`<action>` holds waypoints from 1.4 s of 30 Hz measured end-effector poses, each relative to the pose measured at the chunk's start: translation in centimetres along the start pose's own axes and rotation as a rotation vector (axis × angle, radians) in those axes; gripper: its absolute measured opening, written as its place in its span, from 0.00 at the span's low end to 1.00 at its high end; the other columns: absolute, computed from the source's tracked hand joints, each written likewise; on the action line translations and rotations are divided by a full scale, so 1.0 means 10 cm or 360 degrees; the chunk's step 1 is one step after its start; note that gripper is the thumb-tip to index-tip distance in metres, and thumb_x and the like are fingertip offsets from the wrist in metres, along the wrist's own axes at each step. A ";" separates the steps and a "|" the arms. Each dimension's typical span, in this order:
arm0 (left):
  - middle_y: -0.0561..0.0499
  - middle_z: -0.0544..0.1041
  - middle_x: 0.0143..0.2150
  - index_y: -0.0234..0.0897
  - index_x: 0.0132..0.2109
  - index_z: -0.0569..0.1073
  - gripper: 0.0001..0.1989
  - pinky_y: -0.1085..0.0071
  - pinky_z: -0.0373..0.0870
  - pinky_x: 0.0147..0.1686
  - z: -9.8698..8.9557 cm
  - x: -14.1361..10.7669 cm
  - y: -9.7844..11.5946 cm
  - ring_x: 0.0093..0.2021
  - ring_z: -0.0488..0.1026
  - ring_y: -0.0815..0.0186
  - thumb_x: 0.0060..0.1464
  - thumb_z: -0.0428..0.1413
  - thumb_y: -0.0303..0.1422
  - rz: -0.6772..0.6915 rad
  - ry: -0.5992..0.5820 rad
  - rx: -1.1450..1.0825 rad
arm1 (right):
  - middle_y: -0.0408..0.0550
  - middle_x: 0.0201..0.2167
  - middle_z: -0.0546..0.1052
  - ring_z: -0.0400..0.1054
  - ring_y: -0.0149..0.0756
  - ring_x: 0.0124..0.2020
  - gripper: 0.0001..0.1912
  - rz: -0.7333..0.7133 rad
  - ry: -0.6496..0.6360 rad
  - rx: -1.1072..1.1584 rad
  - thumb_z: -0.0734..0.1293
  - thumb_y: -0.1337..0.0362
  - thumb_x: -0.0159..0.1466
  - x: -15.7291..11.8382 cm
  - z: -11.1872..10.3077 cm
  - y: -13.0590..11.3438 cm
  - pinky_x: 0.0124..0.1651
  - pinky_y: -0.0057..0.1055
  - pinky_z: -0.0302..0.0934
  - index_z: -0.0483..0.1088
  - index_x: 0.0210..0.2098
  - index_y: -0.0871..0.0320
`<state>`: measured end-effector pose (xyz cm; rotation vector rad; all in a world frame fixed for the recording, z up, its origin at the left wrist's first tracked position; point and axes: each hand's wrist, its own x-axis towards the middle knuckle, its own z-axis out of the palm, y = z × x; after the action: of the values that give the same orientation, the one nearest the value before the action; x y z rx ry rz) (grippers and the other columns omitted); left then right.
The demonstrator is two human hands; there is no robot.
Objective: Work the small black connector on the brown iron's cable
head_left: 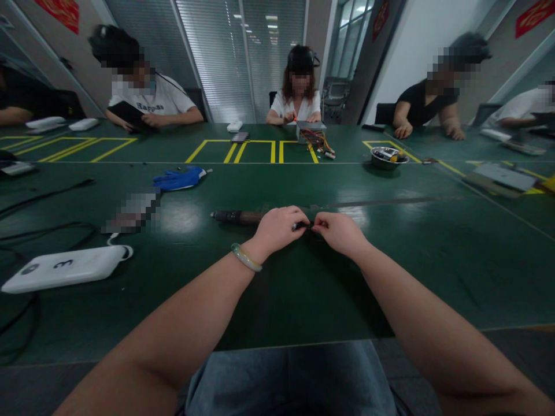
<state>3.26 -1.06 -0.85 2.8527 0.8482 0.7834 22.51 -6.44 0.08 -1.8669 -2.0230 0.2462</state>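
Note:
My left hand is closed, its fingers around a small black cylindrical piece that pokes out by the thumb. Close beside it on the right, my right hand pinches at the end of this piece; what exactly lies between its fingertips is too small and dark to tell. Just beyond my left hand, a dark electric screwdriver lies on the green table, tip to the left. Part of its body is hidden behind my left hand. A jade-like bangle circles my left wrist.
To the left lie a white power bank, a blurred phone, black cables and a blue glove. Farther off are a metal bowl with parts and a metal box with coloured wires. Several people sit across the table.

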 end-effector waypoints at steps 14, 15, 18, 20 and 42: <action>0.51 0.74 0.47 0.42 0.45 0.74 0.08 0.65 0.68 0.45 -0.01 0.00 -0.01 0.47 0.72 0.62 0.59 0.56 0.36 -0.0009 -0.0045 0.0039 | 0.39 0.22 0.72 0.64 0.29 0.23 0.07 0.0260 -0.0043 0.0399 0.68 0.62 0.63 0.04 0.10 0.08 0.25 0.26 0.49 0.72 0.29 0.56; 0.51 0.74 0.47 0.42 0.46 0.74 0.09 0.65 0.68 0.45 -0.01 0.00 -0.01 0.47 0.72 0.62 0.59 0.56 0.36 -0.0009 -0.0047 0.0041 | 0.39 0.22 0.72 0.64 0.29 0.23 0.07 0.0272 -0.0047 0.0420 0.67 0.61 0.63 0.05 0.11 0.09 0.25 0.26 0.49 0.72 0.29 0.56; 0.51 0.74 0.48 0.42 0.46 0.73 0.09 0.65 0.68 0.45 -0.01 0.00 -0.02 0.48 0.72 0.62 0.58 0.57 0.37 -0.0012 -0.0060 0.0056 | 0.40 0.22 0.72 0.64 0.29 0.22 0.08 0.0308 -0.0050 0.0478 0.67 0.61 0.63 0.05 0.13 0.10 0.24 0.26 0.50 0.72 0.29 0.57; 0.50 0.74 0.48 0.42 0.46 0.73 0.10 0.65 0.68 0.45 0.00 0.00 -0.02 0.48 0.72 0.62 0.58 0.57 0.37 -0.0013 -0.0064 0.0064 | 0.40 0.21 0.72 0.65 0.29 0.22 0.08 0.0319 -0.0037 0.0527 0.67 0.61 0.63 0.05 0.15 0.10 0.25 0.26 0.51 0.71 0.29 0.57; 0.50 0.74 0.46 0.41 0.45 0.72 0.09 0.63 0.67 0.45 0.00 0.00 0.00 0.46 0.72 0.60 0.57 0.58 0.36 -0.0066 -0.0031 0.0110 | 0.41 0.21 0.72 0.63 0.29 0.21 0.09 0.0408 0.0013 0.0799 0.66 0.60 0.63 0.09 0.28 0.11 0.24 0.24 0.50 0.70 0.30 0.60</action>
<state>3.27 -1.11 -0.84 2.8872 0.9466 0.7344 22.42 -5.06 -2.74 -1.7780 -1.5231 0.7383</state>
